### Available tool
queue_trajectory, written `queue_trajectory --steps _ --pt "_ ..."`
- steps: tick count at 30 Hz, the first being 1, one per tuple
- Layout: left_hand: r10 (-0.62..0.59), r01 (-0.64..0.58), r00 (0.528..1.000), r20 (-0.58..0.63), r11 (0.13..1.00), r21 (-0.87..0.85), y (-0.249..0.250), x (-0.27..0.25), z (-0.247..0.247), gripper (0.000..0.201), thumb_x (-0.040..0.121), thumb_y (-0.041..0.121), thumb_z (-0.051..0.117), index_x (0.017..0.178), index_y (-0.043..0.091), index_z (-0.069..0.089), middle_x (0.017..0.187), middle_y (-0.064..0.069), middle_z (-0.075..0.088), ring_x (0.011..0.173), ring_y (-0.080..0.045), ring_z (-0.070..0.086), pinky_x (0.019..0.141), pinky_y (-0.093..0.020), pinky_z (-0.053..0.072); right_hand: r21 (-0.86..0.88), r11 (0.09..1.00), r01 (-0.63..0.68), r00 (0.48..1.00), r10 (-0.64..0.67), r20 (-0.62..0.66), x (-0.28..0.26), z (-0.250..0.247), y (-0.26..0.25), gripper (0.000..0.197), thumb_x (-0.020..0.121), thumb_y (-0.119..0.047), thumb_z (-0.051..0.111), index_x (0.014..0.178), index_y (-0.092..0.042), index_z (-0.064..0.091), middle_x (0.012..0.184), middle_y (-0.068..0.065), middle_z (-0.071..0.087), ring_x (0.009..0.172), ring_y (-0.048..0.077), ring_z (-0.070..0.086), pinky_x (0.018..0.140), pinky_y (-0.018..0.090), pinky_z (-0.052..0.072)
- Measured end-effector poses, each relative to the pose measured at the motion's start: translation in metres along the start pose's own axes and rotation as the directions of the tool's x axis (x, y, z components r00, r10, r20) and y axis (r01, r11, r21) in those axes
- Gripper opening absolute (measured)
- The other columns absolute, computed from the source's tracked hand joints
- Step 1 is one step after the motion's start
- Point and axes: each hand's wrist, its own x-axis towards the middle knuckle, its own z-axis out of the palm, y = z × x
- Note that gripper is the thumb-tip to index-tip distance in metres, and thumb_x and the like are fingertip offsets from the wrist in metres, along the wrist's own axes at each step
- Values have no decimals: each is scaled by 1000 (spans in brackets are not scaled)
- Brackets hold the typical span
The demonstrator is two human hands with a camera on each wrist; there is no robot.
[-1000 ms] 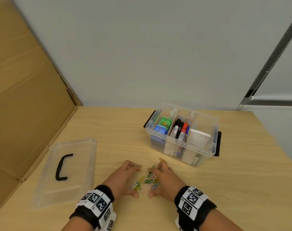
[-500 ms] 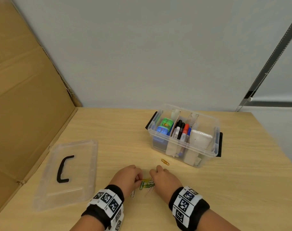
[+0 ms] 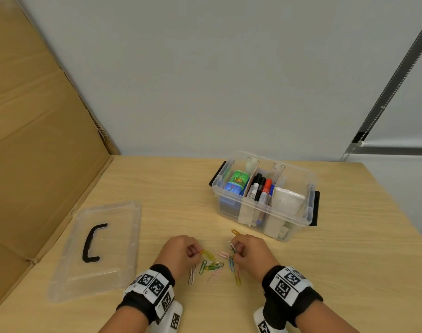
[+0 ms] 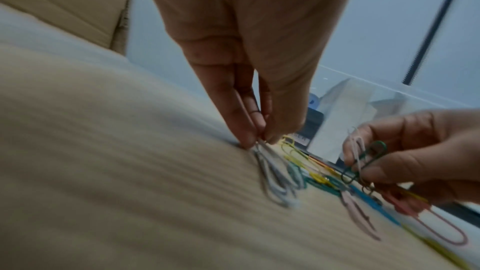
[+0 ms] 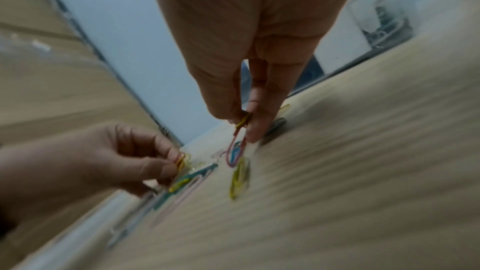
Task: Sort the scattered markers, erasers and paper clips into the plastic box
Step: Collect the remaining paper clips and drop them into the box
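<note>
Several coloured paper clips (image 3: pixel 213 266) lie scattered on the wooden table between my hands. My left hand (image 3: pixel 181 252) (image 4: pixel 259 139) pinches a few paper clips at the pile's left side, fingertips down near the table. My right hand (image 3: pixel 249 251) (image 5: pixel 244 124) pinches several clips, pink and green among them, just above the pile. One orange clip (image 3: pixel 235 231) lies apart, nearer the box. The clear plastic box (image 3: pixel 299 219) stands behind, holding markers (image 3: pixel 260 189) in its middle compartment, colourful erasers (image 3: pixel 237 181) on the left and a white eraser (image 3: pixel 288 200) on the right.
The box's clear lid (image 3: pixel 97 248) with a black handle lies flat at the left. A cardboard panel (image 3: pixel 36 140) walls the table's left side. A grey wall stands behind the table.
Both hands have drawn apart from the gathered pile, each now pinching clips. The clips lie more spread out between them than half a second ago.
</note>
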Motion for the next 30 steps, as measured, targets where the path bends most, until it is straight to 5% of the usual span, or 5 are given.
queue_trajectory --steps 6,11,18,25,30 --pt "-10 -7 994 -109 988 -154 -1 -11 -6 27 77 9 71 73 34 64 74 9 65 69 2 58 66 -9 47 187 982 -22 1000 26 -15 -5 -8 1 21 75 0 61 80 -20 64 70 -1 59 59 10 53 66 27 51" --pt "-73 73 989 128 997 3 -7 -25 -17 19 77 18 69 88 30 58 73 10 60 62 -1 54 63 -9 42 221 975 -17 999 24 -29 -5 -12 4 27 76 2 62 79 -25 63 76 7 64 63 17 62 67 27 54" --pt "-246 246 966 81 969 7 0 -33 3 27 75 24 71 95 24 52 73 10 58 70 -8 56 64 -18 44 193 981 -18 999 25 -33 -5 -5 8 20 75 0 62 82 -18 66 72 3 62 59 12 56 69 32 54" --pt "-273 259 961 39 943 208 20 -27 4 7 81 22 61 85 22 55 97 1 56 86 -16 57 72 -22 43 201 979 -6 1000 10 -18 -8 -6 8 24 75 0 62 79 -24 63 69 -3 58 58 10 52 69 34 56" --pt "-251 195 967 49 849 491 29 -21 6 23 87 22 54 109 13 54 111 -5 55 100 -23 58 80 -28 45 201 977 77 995 -63 -79 -17 -22 -5 22 78 0 62 81 -22 64 71 -5 57 58 10 53 69 34 55"
